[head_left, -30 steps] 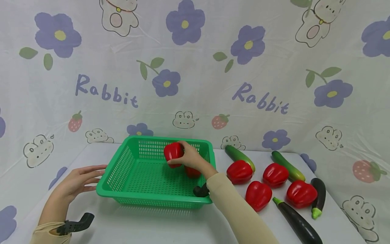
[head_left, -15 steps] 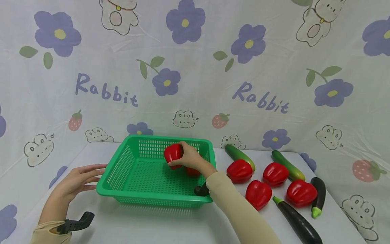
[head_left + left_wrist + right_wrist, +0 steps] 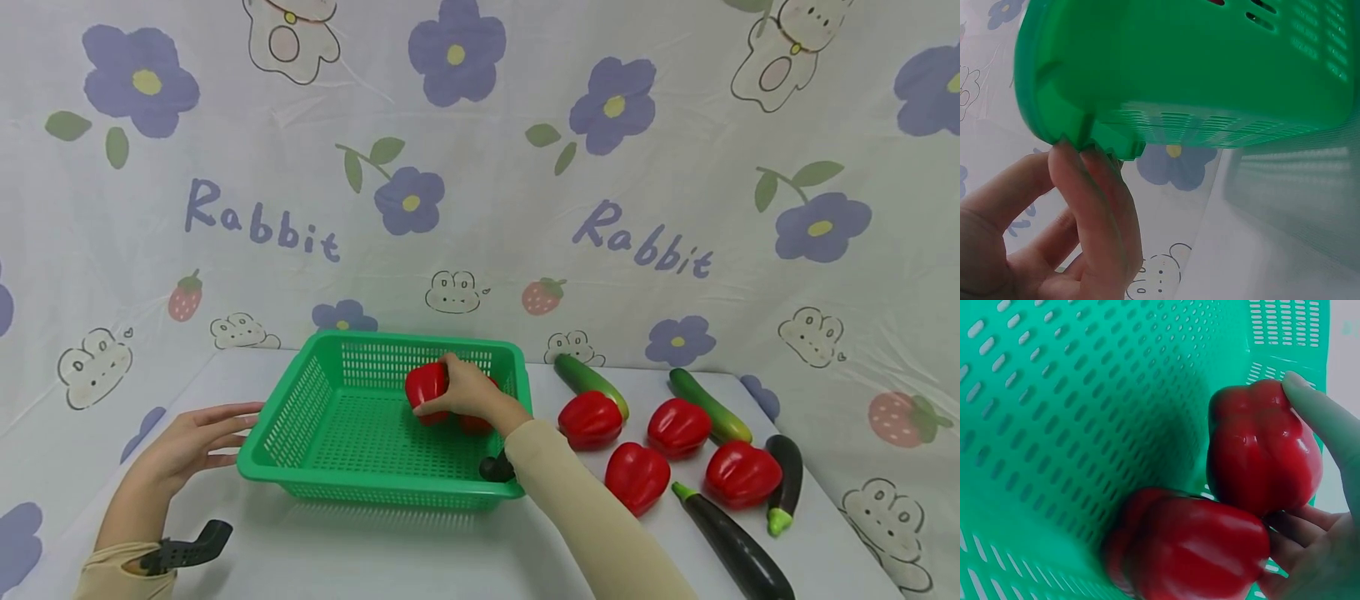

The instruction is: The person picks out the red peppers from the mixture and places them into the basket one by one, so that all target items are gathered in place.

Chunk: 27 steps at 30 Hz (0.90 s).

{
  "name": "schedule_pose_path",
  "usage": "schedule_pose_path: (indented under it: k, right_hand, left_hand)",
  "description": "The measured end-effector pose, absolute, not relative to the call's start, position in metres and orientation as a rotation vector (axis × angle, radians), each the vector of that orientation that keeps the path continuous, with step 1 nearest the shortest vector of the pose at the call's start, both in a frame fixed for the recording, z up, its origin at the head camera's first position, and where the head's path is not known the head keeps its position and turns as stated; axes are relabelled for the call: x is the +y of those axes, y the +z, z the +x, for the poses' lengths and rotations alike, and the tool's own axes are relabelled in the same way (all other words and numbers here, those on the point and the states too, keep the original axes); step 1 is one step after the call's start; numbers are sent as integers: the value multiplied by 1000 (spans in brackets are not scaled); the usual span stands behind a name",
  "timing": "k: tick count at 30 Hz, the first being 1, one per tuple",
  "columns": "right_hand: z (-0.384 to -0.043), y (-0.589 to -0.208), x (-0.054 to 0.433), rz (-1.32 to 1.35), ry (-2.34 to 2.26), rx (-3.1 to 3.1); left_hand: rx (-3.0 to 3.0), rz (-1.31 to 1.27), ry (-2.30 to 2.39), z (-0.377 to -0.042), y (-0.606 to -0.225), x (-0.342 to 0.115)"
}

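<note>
A green plastic basket (image 3: 360,492) stands on the white table. Inside it, my right hand (image 3: 471,392) grips a red bell pepper (image 3: 426,392) between thumb and fingers. A second red bell pepper (image 3: 1194,547) lies in the basket beside the held one, partly hidden behind the hand in the head view. At the basket's left end, my left hand (image 3: 198,442) touches the rim with its fingertips. Its fingers are nearly straight, and in the left wrist view the fingertips (image 3: 1063,150) meet the underside of the rim.
Right of the basket lie several red bell peppers (image 3: 636,479), two green cucumbers (image 3: 708,407) and two dark eggplants (image 3: 731,542). A white cloth printed with flowers and rabbits (image 3: 457,208) hangs behind the table.
My right hand has lowered slightly inside the basket with the bell pepper. The left hand and the basket have stayed in place.
</note>
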State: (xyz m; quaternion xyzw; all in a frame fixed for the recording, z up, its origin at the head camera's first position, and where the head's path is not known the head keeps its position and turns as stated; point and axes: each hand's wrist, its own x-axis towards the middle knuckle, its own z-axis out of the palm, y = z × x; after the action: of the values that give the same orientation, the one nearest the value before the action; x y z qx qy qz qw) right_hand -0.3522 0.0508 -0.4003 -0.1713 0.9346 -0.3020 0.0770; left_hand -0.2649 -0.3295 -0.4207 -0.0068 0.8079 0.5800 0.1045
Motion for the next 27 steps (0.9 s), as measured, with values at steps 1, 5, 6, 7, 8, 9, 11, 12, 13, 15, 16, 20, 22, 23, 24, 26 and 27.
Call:
schedule_pose_path:
  k: [1,5,6,7,8,9,11,12,13,15,16,20,22,23,24,26,27]
  right_hand:
    - [-353,-400,51,-516,-892,2806]
    - [-353,-401,50,-528,-831,2822]
    - [-354,-401,50,-532,-819,2824]
    - [-354,-402,50,-538,-814,2823]
    - [-354,-402,51,-543,-809,2821]
    - [-354,-402,51,-553,-810,2819]
    - [-354,-402,52,-579,-815,2814]
    - [-354,-402,52,-596,-818,2811]
    - [-354,-402,52,-612,-817,2810]
    - [-355,-402,53,-639,-806,2813]
    - [-355,-402,54,-648,-799,2816]
    - [-355,-402,54,-652,-766,2828]
    - [-355,-402,54,-648,-756,2833]
    - [-355,-402,54,-644,-754,2834]
    - [-355,-402,54,-639,-753,2835]
    - [-354,-402,54,-637,-749,2834]
    - [-354,-402,54,-635,-747,2833]
  left_hand:
    - [2382,-22,1710,-265,-421,-330]
    - [2382,-23,1707,-265,-421,-330]
    - [2381,-23,1707,-265,-421,-330]
    - [2379,-23,1707,-264,-421,-330]
    - [2378,-22,1708,-264,-421,-330]
    - [2375,-20,1709,-264,-421,-331]
    - [2374,-16,1710,-264,-421,-331]
    - [2373,-15,1710,-264,-421,-331]
    - [2373,-14,1711,-264,-421,-331]
    - [2375,-11,1709,-265,-420,-330]
    - [2376,-11,1707,-265,-420,-330]
    - [2386,-5,1702,-265,-421,-330]
    - [2389,-8,1702,-265,-422,-330]
    - [2390,-11,1703,-265,-422,-330]
    - [2389,-13,1704,-265,-422,-330]
    - [2389,-13,1703,-265,-423,-330]
    - [2389,-12,1704,-265,-423,-330]
